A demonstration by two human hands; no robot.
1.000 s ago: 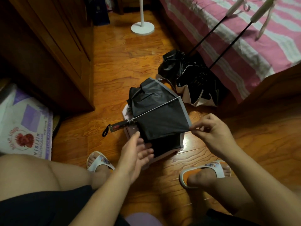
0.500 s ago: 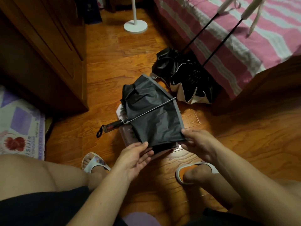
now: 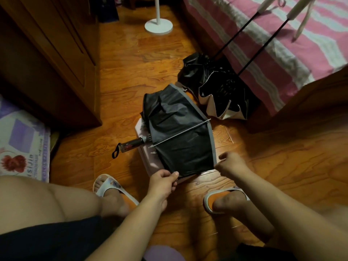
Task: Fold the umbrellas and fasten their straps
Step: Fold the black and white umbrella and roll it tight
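1. Wooden floor (image 3: 120,76) underfoot, carrying everything; striped bed (image 3: 282,44) off at 1 o'clock.
2. Two more umbrellas (image 3: 222,91) heaped at 1 o'clock from the hands, canopies loose on the floor, shafts leaning up onto the bed; not yet folded or strapped.
3. Grey-edged umbrella (image 3: 178,136) dead centre, at 12 o'clock from both hands, canopy half collapsed; long axis running from handle (image 3: 131,146) at 9 o'clock toward 3 o'clock, crosswise to the forearms.
4. Left hand (image 3: 162,182) at the canopy's near left corner, fingers (image 3: 174,175) curled and pinching the hem.
5. Right hand (image 3: 232,163) at the near right corner, fingers bunched tight on the grey-trimmed edge.
6. Both about equally near; the panel stretched between them, so likely next: drawing the hem sideways to pleat round the shaft, toward the handle at 10 o'clock.
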